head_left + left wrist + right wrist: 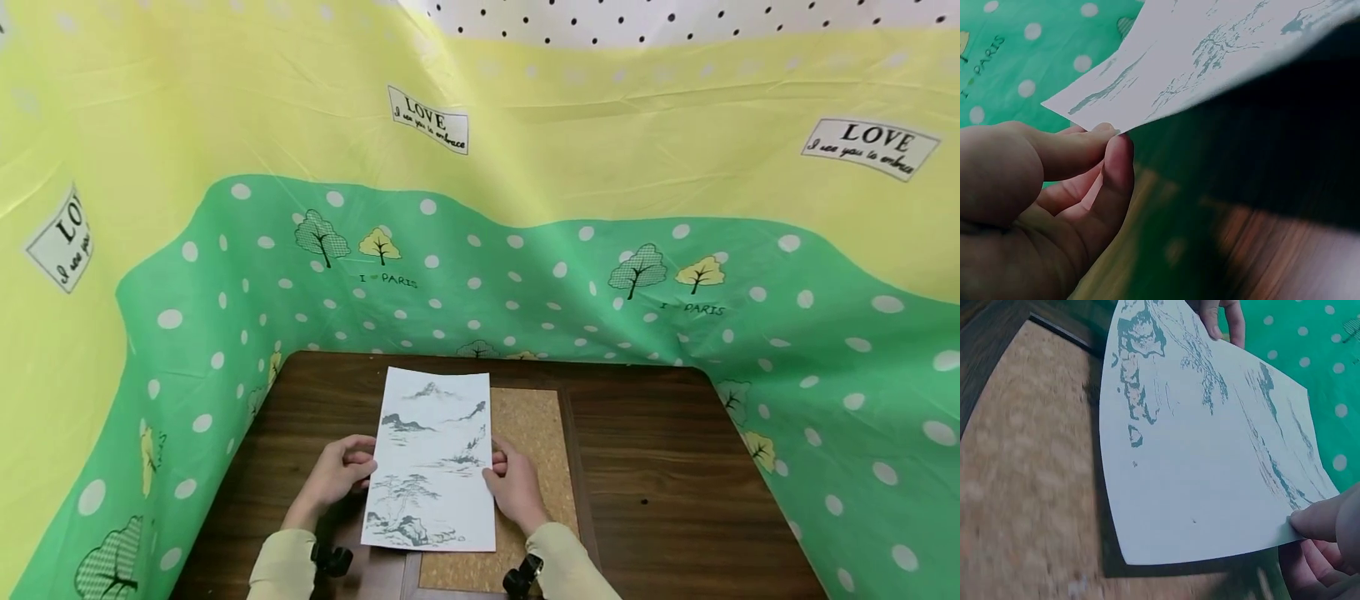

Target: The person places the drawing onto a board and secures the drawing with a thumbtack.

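Note:
A white sheet of paper (431, 467) printed with a grey-green landscape of mountains and trees is held up over the table. My left hand (339, 473) pinches its left edge between thumb and fingers, which the left wrist view shows up close on the sheet (1166, 69). On the opposite edge my right hand (516, 485) pinches the paper, thumb on the printed face. The right wrist view shows the sheet (1210, 475) bowed slightly, apart from the surface under it. Beneath the paper lies a cork board (536, 450), partly hidden by it.
The dark wooden table (675, 467) has a small dark spot to the right. A green and yellow patterned curtain (525, 275) hangs around its back and sides. Black wrist mounts (332, 558) sit by both sleeves.

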Demonstrator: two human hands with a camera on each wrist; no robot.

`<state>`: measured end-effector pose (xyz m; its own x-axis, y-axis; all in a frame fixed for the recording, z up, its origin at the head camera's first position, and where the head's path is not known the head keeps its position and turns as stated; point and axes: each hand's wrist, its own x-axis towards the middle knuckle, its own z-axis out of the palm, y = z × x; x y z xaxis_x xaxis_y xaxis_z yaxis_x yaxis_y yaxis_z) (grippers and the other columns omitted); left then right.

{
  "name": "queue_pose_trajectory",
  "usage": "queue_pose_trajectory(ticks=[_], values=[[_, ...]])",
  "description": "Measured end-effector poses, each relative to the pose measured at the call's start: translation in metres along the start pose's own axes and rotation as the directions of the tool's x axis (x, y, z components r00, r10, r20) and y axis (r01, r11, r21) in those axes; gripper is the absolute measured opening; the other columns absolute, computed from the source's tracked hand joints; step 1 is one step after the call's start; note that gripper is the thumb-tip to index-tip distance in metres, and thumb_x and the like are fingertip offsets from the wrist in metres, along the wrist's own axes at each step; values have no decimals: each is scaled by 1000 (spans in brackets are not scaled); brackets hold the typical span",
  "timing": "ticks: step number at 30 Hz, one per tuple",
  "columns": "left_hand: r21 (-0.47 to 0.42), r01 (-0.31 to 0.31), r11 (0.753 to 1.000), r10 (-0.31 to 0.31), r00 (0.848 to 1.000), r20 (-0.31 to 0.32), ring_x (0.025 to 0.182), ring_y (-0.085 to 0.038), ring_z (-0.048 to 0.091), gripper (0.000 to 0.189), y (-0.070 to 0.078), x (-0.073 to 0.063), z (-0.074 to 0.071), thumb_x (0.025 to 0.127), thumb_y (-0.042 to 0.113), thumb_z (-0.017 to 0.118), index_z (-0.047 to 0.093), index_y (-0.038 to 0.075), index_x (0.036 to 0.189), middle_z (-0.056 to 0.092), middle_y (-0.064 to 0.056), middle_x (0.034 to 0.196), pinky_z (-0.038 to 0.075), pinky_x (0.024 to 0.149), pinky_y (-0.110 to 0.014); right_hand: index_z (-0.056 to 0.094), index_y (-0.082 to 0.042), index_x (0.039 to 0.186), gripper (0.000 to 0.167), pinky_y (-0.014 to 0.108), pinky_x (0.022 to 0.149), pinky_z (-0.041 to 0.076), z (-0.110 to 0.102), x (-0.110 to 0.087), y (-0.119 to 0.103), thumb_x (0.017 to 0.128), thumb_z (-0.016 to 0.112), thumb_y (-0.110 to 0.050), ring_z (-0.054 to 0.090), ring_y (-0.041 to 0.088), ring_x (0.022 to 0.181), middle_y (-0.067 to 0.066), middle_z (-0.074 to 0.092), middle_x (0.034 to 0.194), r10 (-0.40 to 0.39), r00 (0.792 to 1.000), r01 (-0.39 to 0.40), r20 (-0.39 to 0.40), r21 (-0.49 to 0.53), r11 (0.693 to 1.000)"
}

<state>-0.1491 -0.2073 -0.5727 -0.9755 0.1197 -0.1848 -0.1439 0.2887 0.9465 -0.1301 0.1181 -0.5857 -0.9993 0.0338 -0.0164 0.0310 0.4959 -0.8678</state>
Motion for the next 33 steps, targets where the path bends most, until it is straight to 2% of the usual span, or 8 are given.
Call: queue_pose_trajectory(ticks=[14, 19, 25, 33], values=[[-78, -34, 996, 39, 997, 64, 74, -22, 67, 40, 2, 5, 47, 96, -6, 69, 61, -8, 135, 69, -18, 94, 60, 64, -33, 58, -1, 146, 58, 26, 72, 52, -41, -12, 23, 90, 74, 2, 62, 13, 86, 4, 67, 99, 20, 999, -21, -31, -45, 999], [-82, -46, 996, 54, 995, 88, 73, -21, 66, 40, 3, 5, 61, 94, -7, 69, 60, -9, 134, 69, -18, 93, 59, 63, -32, 60, 0, 144, 58, 28, 74, 54, -56, -18, 27, 88, 76, 2, 64, 14, 89, 5, 69, 101, 11, 999, -14, -35, -83, 996], [-79, -72, 994, 79, 993, 93, 69, -20, 65, 38, 5, 4, 78, 91, -11, 69, 62, -11, 128, 69, -16, 87, 59, 61, -33, 60, -1, 144, 58, 28, 74, 53, -70, -24, 33, 88, 76, 1, 62, 14, 88, 5, 68, 101, 48, 998, -51, -37, -85, 995], [-70, -54, 996, 61, 993, 102, 69, -18, 65, 36, 9, 3, 94, 89, -12, 68, 64, -11, 124, 65, -14, 86, 60, 60, -32, 60, -1, 144, 59, 28, 73, 52, -79, -29, 45, 88, 76, 2, 61, 14, 86, 7, 67, 100, 67, 997, -72, -42, -112, 991]])
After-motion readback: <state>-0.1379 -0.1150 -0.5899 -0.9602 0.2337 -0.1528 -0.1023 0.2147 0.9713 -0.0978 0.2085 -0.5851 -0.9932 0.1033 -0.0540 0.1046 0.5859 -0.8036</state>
